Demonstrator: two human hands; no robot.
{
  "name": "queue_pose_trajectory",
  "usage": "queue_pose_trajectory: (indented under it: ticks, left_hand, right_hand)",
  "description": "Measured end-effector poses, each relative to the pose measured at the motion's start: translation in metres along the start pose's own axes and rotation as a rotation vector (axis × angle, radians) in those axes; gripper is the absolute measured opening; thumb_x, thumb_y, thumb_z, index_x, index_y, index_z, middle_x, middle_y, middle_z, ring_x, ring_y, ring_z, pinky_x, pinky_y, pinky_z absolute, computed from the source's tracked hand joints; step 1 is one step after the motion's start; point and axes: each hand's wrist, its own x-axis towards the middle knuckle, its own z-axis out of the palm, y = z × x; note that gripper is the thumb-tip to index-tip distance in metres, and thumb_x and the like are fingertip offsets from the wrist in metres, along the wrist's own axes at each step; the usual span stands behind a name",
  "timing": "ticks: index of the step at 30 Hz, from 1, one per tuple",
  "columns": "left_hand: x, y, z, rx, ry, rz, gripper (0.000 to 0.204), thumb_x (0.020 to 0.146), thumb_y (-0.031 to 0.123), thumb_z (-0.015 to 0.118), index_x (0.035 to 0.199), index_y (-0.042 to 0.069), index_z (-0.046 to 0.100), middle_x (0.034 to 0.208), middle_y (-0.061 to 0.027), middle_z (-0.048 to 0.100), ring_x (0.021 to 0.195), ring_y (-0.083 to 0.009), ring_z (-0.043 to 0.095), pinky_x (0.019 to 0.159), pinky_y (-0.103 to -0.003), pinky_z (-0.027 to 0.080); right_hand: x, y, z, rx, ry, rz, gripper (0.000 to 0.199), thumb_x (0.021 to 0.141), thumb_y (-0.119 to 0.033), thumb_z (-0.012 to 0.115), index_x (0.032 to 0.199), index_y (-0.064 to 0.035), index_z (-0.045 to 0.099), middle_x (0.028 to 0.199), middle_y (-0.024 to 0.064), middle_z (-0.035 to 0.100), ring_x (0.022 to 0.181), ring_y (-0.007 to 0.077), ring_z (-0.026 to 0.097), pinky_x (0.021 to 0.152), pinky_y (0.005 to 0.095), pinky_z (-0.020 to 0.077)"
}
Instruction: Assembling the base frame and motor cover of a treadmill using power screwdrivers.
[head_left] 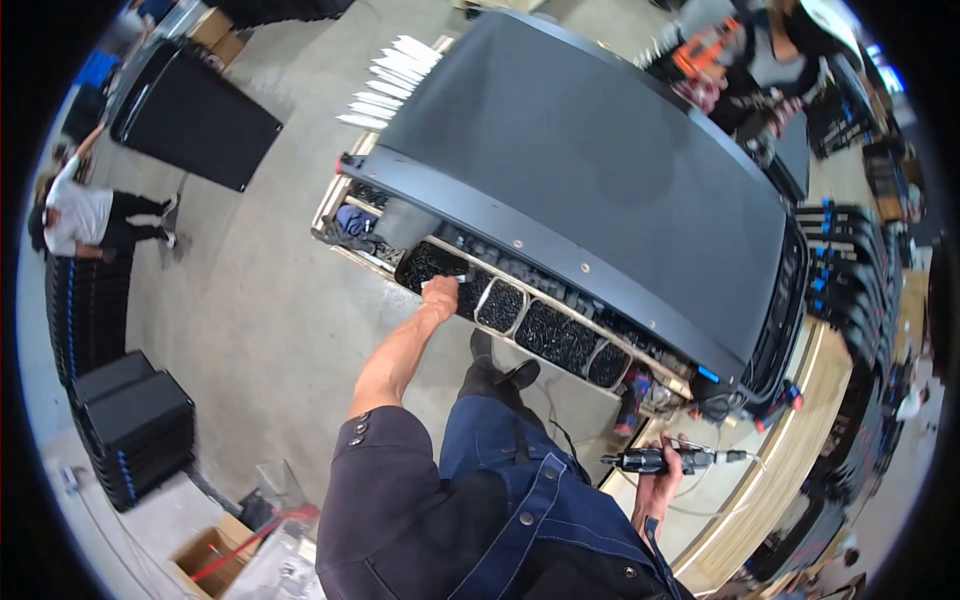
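Observation:
My left hand reaches down into a dark bin of small black parts that look like screws. Its fingers look curled together, and what they may hold is hidden. A small whitish patch shows beside the fingertips. My right hand, out to the right, is wrapped round a black in-line power screwdriver with a hose or cord at its rear end. More bins of small black parts run to the right in a wooden tray along the edge of a large dark grey panel.
A red-and-black drill stands at the tray's right end. White strips stick out past the panel's far left corner. A co-worker is across the panel; another person stands far left by stacked black panels. A wooden bench edge lies right.

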Motion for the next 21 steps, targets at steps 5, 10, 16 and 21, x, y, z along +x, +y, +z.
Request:
queue_pose_trajectory:
  ticks: [5, 10, 16, 21]
  left_hand:
    - [0.004, 0.004, -0.012, 0.046, -0.08, -0.016, 0.02, 0.09, 0.012, 0.064, 0.103, 0.013, 0.078, 0.111, -0.009, 0.075, 0.106, -0.0254, 0.072, 0.086, -0.037, 0.059]
    - [0.003, -0.01, -0.019, -0.051, -0.074, 0.064, 0.022, 0.09, 0.009, 0.062, 0.105, 0.011, 0.077, 0.109, -0.0109, 0.075, 0.105, -0.0259, 0.072, 0.085, -0.04, 0.059]
    - [-0.017, -0.018, -0.018, -0.356, 0.069, -0.191, 0.027, 0.087, 0.008, 0.064, 0.11, -0.001, 0.073, 0.116, -0.0262, 0.068, 0.111, -0.037, 0.067, 0.088, -0.042, 0.058]
    - [-0.054, -0.044, 0.074, -0.904, 0.293, 0.188, 0.024, 0.081, 0.02, 0.062, 0.089, -0.001, 0.072, 0.085, -0.0211, 0.071, 0.08, -0.0323, 0.071, 0.071, -0.046, 0.057]
  right_hand:
    - [-0.013, -0.037, 0.069, -0.102, -0.12, -0.225, 0.054, 0.085, -0.001, 0.069, 0.134, -0.0135, 0.05, 0.122, 0.0156, 0.064, 0.097, 0.0242, 0.065, 0.096, 0.0424, 0.0523]
    - [-0.015, -0.058, 0.111, -0.29, -0.267, -0.408, 0.057, 0.081, -0.001, 0.072, 0.132, -0.0083, 0.049, 0.119, 0.0144, 0.062, 0.101, 0.023, 0.064, 0.1, 0.0449, 0.0508]
    - [-0.008, -0.054, 0.142, -0.351, -0.406, -0.379, 0.057, 0.081, -0.002, 0.073, 0.133, -0.008, 0.05, 0.122, 0.0172, 0.064, 0.099, 0.0234, 0.067, 0.099, 0.046, 0.0523]
    - [0.003, -0.044, 0.173, -0.389, -0.692, -0.21, 0.055, 0.086, -0.005, 0.07, 0.136, -0.009, 0.048, 0.126, 0.0155, 0.062, 0.102, 0.0217, 0.065, 0.105, 0.0452, 0.0467]
